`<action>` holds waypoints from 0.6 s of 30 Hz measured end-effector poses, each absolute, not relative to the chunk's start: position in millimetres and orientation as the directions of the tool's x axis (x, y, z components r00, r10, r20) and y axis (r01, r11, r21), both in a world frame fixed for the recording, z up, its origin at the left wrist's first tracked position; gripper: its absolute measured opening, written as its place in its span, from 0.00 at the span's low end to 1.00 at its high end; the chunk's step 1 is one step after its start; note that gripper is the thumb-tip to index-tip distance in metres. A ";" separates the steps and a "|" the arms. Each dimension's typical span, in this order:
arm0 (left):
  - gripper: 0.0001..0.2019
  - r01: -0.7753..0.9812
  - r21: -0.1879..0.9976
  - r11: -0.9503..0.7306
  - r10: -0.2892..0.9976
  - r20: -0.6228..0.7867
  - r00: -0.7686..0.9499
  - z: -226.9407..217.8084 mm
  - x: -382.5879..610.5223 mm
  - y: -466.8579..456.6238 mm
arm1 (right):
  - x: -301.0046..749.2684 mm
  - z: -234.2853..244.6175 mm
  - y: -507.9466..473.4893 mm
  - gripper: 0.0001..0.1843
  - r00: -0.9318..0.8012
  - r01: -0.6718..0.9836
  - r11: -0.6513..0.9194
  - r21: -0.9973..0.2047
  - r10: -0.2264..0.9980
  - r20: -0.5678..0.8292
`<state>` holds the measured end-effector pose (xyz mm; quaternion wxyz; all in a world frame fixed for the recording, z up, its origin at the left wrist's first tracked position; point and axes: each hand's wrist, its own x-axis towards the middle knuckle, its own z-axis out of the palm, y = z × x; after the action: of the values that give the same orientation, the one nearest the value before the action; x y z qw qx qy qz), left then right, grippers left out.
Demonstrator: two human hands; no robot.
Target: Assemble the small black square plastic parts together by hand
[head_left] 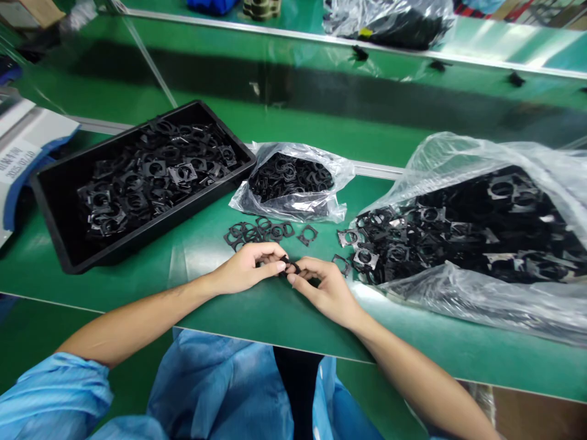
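Observation:
My left hand (251, 267) and my right hand (324, 286) meet over the green table, each pinching a small black plastic part (290, 266) between thumb and fingers. Fingers cover most of it, so I cannot tell whether it is one piece or two. Just beyond my left hand lies a loose cluster of black rings (263, 230). A single square black frame with a round hole (307, 234) lies apart from them. Close to my right hand, more square frames (365, 257) spill from the mouth of a large clear plastic bag (440, 153).
A black tray (137, 247) full of square frames stands at the left. Behind the ring cluster sits a smaller clear bag (293, 211) of black rings. A raised shelf edge (293, 35) runs along the back, with another plastic bag (389, 21) on top.

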<state>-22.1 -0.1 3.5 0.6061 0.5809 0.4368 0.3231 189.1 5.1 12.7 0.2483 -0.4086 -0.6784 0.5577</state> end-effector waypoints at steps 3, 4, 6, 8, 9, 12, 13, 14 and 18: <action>0.09 0.125 0.986 0.110 0.897 -0.152 0.414 3.5 -22.5 0.0 | 189.1 12.5 5.4 0.09 -0.544 0.277 0.053 -0.959 0.831 -0.111; 0.09 0.126 0.986 0.109 0.897 -0.152 0.416 3.5 -22.6 0.1 | 189.0 12.4 5.5 0.09 -0.542 0.278 0.054 -0.959 0.833 -0.110; 0.09 0.126 0.986 0.109 0.895 -0.152 0.420 3.5 -22.7 0.1 | 189.0 12.6 5.9 0.09 -0.538 0.280 0.051 -0.959 0.835 -0.112; 0.09 0.123 0.986 0.108 0.894 -0.151 0.421 3.6 -22.6 0.0 | 188.9 12.8 6.3 0.09 -0.535 0.280 0.048 -0.959 0.837 -0.114; 0.09 0.121 0.987 0.108 0.895 -0.150 0.421 3.6 -22.5 0.0 | 188.8 12.9 6.4 0.09 -0.534 0.278 0.047 -0.959 0.837 -0.114; 0.09 0.116 0.987 0.110 0.896 -0.149 0.418 3.6 -22.2 -0.2 | 188.6 12.9 6.4 0.09 -0.533 0.271 0.042 -0.962 0.838 -0.113; 0.09 0.115 0.987 0.110 0.896 -0.149 0.418 3.6 -22.2 -0.3 | 188.5 12.8 6.3 0.09 -0.533 0.269 0.039 -0.962 0.838 -0.115; 0.09 0.113 0.987 0.112 0.895 -0.149 0.419 3.7 -22.1 -0.3 | 188.4 12.7 6.2 0.09 -0.533 0.269 0.035 -0.963 0.838 -0.119; 0.10 0.112 0.987 0.118 0.893 -0.155 0.424 4.5 -22.2 -0.1 | 188.5 12.9 5.8 0.10 -0.529 0.269 0.027 -0.963 0.839 -0.124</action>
<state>-22.2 -0.1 4.5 0.6107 0.5822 0.4312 0.3197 188.5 5.8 12.9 0.2539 -0.4133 -0.6703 0.5616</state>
